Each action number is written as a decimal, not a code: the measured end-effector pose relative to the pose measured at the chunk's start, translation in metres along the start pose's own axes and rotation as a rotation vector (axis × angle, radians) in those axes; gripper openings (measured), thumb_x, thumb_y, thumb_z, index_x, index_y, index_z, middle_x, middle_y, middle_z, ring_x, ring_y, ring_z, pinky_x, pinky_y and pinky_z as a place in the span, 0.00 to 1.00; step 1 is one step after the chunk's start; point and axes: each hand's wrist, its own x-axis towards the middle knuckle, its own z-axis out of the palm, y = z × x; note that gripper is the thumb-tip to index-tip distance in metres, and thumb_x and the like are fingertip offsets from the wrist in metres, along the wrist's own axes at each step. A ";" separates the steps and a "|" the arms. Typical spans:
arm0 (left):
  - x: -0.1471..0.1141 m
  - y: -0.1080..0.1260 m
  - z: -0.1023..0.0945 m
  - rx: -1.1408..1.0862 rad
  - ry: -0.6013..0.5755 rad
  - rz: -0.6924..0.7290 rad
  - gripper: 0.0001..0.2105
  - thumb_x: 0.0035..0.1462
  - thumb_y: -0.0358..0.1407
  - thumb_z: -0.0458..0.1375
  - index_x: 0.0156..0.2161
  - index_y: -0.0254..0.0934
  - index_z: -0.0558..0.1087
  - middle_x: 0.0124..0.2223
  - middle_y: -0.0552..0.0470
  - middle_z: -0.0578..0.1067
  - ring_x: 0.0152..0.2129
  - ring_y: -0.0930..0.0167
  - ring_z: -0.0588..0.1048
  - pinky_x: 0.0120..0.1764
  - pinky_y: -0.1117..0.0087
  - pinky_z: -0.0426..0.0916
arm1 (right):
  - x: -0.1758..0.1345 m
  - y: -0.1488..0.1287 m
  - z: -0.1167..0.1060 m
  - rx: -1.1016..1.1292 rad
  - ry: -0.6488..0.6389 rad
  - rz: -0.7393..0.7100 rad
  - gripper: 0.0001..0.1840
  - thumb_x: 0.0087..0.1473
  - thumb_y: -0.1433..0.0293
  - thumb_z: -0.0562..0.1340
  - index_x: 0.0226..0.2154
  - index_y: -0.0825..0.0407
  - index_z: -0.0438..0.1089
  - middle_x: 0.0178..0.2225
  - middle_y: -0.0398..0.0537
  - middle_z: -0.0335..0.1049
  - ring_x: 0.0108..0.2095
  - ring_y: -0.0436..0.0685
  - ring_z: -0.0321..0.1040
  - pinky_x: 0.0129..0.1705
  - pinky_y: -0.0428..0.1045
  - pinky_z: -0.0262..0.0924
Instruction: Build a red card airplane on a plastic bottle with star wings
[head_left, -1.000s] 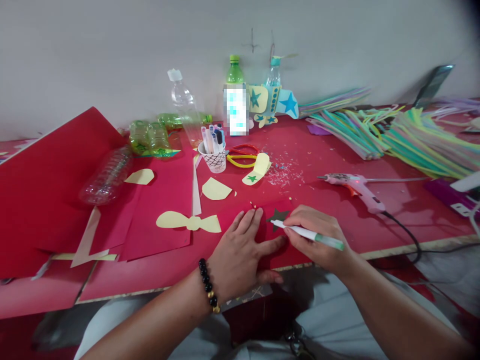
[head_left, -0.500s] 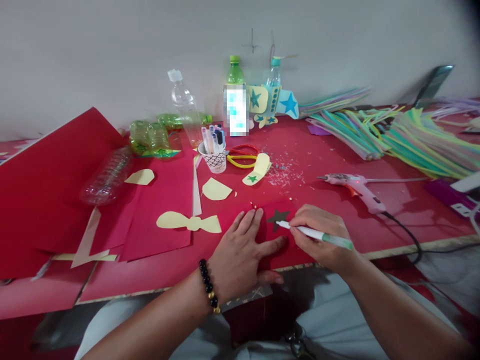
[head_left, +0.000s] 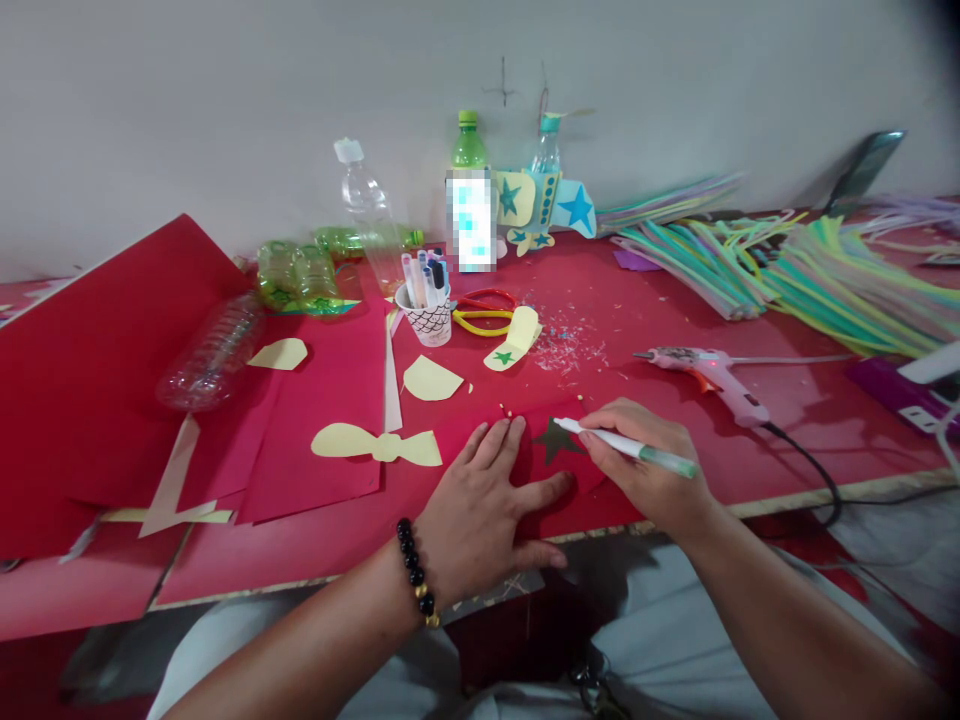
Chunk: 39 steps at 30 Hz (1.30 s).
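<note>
A white marker pen with a green end [head_left: 626, 447] is pinched in my right hand [head_left: 651, 462]. Its tip touches the upper part of a dark green star [head_left: 561, 445] on a piece of red paper [head_left: 546, 510]. Across that paper lies my left hand [head_left: 480, 500], flat with its fingers stretched out, just left of the star. A black bead bracelet [head_left: 411, 560] circles the left wrist. Left of this hand is a cream paper bow shape [head_left: 386, 447]. Beyond both hands, a cream paper piece with a green star [head_left: 514, 340] rests on the table.
A paper cup [head_left: 429, 325] of markers stands beside yellow-and-red scissors [head_left: 484, 318]. At the right are a pink glue gun [head_left: 709, 372] with its cord and bundled pipe cleaners [head_left: 847, 285]. Red sheets [head_left: 322, 400] and a clear bottle [head_left: 214, 355] lie left; decorated bottles [head_left: 470, 150] line the wall.
The right hand has shifted slightly, bringing the marker tip from the star's middle up to its top point, which looks greener. My left hand has stayed in place.
</note>
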 end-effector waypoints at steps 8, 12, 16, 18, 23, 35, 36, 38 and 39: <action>0.000 0.000 0.001 0.001 0.003 0.000 0.34 0.51 0.64 0.51 0.62 0.58 0.60 0.70 0.45 0.45 0.65 0.49 0.47 0.62 0.46 0.49 | 0.001 -0.001 -0.002 0.038 -0.050 -0.034 0.03 0.55 0.74 0.61 0.32 0.51 0.71 0.28 0.46 0.71 0.29 0.53 0.67 0.33 0.49 0.62; 0.001 0.000 0.001 -0.006 0.001 -0.001 0.34 0.51 0.64 0.51 0.62 0.57 0.60 0.70 0.45 0.45 0.65 0.49 0.47 0.62 0.46 0.49 | 0.000 -0.005 -0.008 0.084 -0.073 0.007 0.06 0.55 0.73 0.60 0.29 0.50 0.71 0.25 0.45 0.69 0.26 0.52 0.65 0.29 0.48 0.60; 0.001 0.001 0.000 -0.004 0.000 -0.002 0.34 0.51 0.64 0.51 0.61 0.57 0.61 0.69 0.45 0.46 0.65 0.50 0.48 0.62 0.46 0.49 | 0.000 -0.006 -0.008 0.067 -0.043 -0.005 0.05 0.54 0.73 0.60 0.29 0.50 0.71 0.24 0.45 0.69 0.26 0.53 0.65 0.29 0.49 0.60; 0.001 0.001 0.000 -0.002 0.000 -0.002 0.34 0.51 0.64 0.51 0.62 0.57 0.60 0.69 0.45 0.46 0.65 0.50 0.48 0.62 0.46 0.49 | 0.000 -0.006 -0.007 0.078 -0.048 -0.024 0.05 0.54 0.74 0.60 0.28 0.50 0.70 0.24 0.45 0.69 0.26 0.53 0.65 0.29 0.49 0.60; 0.000 0.001 0.001 0.002 0.000 -0.006 0.34 0.51 0.64 0.51 0.62 0.58 0.60 0.69 0.45 0.46 0.65 0.50 0.47 0.62 0.46 0.48 | -0.001 -0.007 -0.008 0.098 -0.065 -0.028 0.07 0.54 0.75 0.59 0.27 0.50 0.69 0.23 0.45 0.67 0.26 0.54 0.64 0.29 0.50 0.59; 0.000 0.001 0.002 0.001 -0.006 -0.006 0.33 0.52 0.64 0.51 0.62 0.58 0.60 0.70 0.45 0.44 0.65 0.50 0.47 0.62 0.46 0.47 | -0.001 -0.008 -0.011 0.133 -0.056 -0.032 0.05 0.53 0.76 0.60 0.28 0.50 0.69 0.25 0.45 0.67 0.27 0.53 0.65 0.30 0.49 0.59; 0.000 0.001 0.002 -0.001 -0.004 -0.006 0.33 0.52 0.64 0.51 0.62 0.58 0.60 0.70 0.45 0.44 0.65 0.50 0.47 0.62 0.46 0.47 | -0.001 -0.008 -0.010 0.151 -0.073 -0.034 0.05 0.53 0.76 0.60 0.28 0.50 0.69 0.25 0.45 0.68 0.27 0.53 0.65 0.31 0.49 0.60; -0.001 0.001 0.002 -0.003 -0.003 -0.005 0.33 0.53 0.63 0.51 0.62 0.58 0.60 0.70 0.44 0.44 0.65 0.50 0.47 0.62 0.46 0.47 | -0.002 -0.009 -0.009 0.175 -0.102 -0.036 0.05 0.53 0.75 0.60 0.29 0.51 0.70 0.26 0.45 0.69 0.28 0.53 0.66 0.31 0.49 0.61; -0.001 0.001 0.001 -0.004 -0.005 -0.005 0.33 0.53 0.63 0.51 0.61 0.57 0.61 0.70 0.44 0.45 0.65 0.50 0.47 0.62 0.46 0.47 | -0.002 -0.008 -0.008 0.182 -0.111 -0.036 0.05 0.53 0.75 0.60 0.30 0.51 0.70 0.26 0.46 0.69 0.28 0.53 0.66 0.31 0.49 0.61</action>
